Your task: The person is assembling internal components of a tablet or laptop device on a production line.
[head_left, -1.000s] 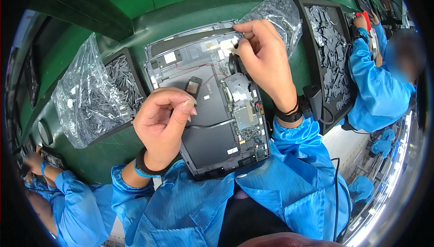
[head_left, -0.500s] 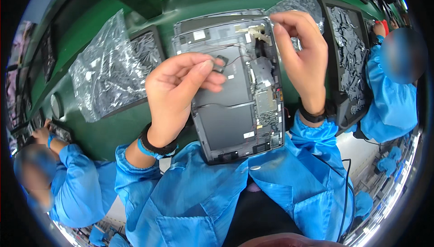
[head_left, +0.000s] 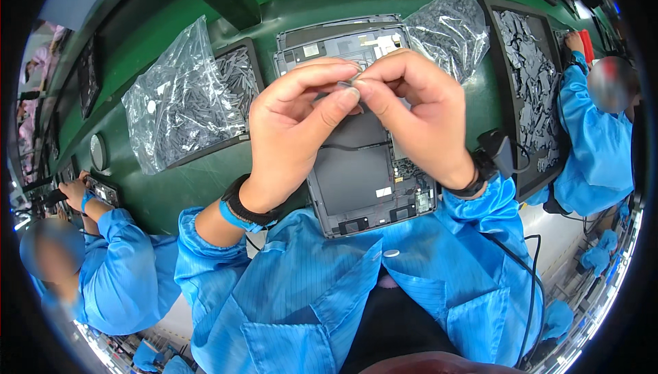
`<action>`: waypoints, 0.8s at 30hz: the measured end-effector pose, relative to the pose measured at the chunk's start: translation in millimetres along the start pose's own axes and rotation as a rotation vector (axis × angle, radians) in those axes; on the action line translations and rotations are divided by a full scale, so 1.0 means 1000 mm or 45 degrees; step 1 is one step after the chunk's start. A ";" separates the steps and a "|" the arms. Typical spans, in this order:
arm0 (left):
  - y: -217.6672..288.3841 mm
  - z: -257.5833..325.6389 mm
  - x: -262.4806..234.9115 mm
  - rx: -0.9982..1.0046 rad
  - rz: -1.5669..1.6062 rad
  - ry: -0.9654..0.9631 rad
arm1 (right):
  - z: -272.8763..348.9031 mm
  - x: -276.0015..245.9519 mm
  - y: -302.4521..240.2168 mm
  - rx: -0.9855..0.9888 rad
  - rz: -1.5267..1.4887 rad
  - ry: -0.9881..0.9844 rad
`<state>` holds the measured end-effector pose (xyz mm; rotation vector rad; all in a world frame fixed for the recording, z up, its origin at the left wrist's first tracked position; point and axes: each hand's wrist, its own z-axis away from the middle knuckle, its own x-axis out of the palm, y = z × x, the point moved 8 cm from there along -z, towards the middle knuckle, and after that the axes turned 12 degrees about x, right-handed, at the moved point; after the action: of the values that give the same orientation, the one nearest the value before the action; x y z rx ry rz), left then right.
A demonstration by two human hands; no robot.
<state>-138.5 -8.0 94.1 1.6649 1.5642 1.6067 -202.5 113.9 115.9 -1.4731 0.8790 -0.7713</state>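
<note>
Both hands pinch one small grey part (head_left: 346,85) between thumb and fingertips, left hand (head_left: 298,124) and right hand (head_left: 415,110) meeting above the opened tablet (head_left: 363,182), with plastic bags of parts (head_left: 178,100) on trays to either side on the green bench (head_left: 185,189).

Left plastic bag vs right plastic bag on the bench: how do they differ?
The left plastic bag looks larger and stands peaked over its black tray; the right plastic bag is smaller and crumpled low beside the open device. The left shows thin dark strips; the right's contents are unclear. Both are clear.
</note>
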 end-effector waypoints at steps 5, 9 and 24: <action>0.011 -0.003 -0.008 0.006 -0.009 -0.039 | 0.003 0.002 -0.016 -0.293 0.302 -0.006; 0.030 -0.022 -0.018 -0.046 -0.547 -0.224 | -0.002 0.000 -0.036 -0.583 0.572 -0.008; 0.026 -0.080 0.056 0.370 -1.305 -0.768 | -0.042 -0.028 -0.050 -0.927 1.100 -0.006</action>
<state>-209.1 -3.0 165.5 0.9693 1.8504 0.3372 -248.1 118.5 170.1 -1.4658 1.7348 0.2339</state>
